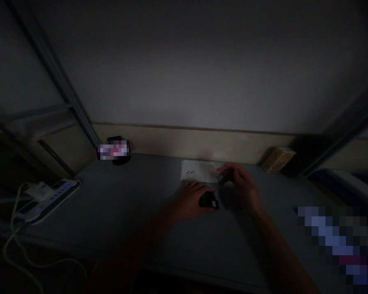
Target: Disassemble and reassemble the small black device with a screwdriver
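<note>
In the dim light, my left hand (194, 200) rests low over the grey table and grips a small black device (207, 199) with a pale label on it. My right hand (243, 183) is just to the right of the device, its fingers closed together. A thin, dark tool (221, 185) seems to run from those fingers toward the device; its kind is too dark to make out. Beyond both hands lies a white sheet (199, 169) bearing several tiny dark pieces (190, 172).
A phone on a stand (113, 150) is at the back left. A power strip (53, 199) with white cables (10, 241) lies at the left edge. A small carton (278, 159) stands against the wall at back right. A blurred-out item (331, 241) lies at front right.
</note>
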A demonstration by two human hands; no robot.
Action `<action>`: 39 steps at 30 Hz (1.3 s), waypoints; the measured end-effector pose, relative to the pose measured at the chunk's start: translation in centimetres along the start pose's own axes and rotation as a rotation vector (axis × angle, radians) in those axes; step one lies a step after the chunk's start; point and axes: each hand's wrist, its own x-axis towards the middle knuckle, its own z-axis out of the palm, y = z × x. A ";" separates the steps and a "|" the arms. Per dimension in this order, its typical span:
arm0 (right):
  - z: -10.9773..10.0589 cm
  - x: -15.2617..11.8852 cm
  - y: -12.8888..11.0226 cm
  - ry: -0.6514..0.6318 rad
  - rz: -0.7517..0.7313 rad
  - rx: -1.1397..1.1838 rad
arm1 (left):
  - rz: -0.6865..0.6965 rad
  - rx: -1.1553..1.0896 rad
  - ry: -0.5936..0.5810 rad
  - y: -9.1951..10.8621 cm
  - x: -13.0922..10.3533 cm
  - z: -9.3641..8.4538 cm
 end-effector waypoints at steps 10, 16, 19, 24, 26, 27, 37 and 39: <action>-0.6 0.0 0.0 -0.027 0.030 -0.022 | 0.009 -0.001 0.023 -0.4 -0.1 0.4; -0.5 0.3 0.4 -0.016 0.067 -0.015 | 0.017 -0.016 0.020 -0.2 -0.1 0.1; -0.7 0.3 0.3 0.053 0.064 -0.135 | 0.010 -0.034 0.011 -0.1 0.0 -0.1; -0.8 0.2 -0.1 0.022 0.033 -0.133 | 0.007 -0.022 0.006 -0.3 0.0 0.1; -0.7 0.2 -0.1 -0.022 0.009 -0.102 | 0.007 -0.012 0.007 -0.3 0.0 0.2; -0.6 0.2 -0.1 -0.037 0.002 -0.084 | 0.005 -0.010 0.007 -0.3 0.0 0.2; 0.0 -0.1 -0.2 0.097 0.016 -0.194 | -0.001 0.010 0.017 -0.1 0.0 0.2; -0.1 -0.1 -0.5 0.082 0.029 -0.190 | 0.000 0.005 0.020 0.0 -0.1 0.2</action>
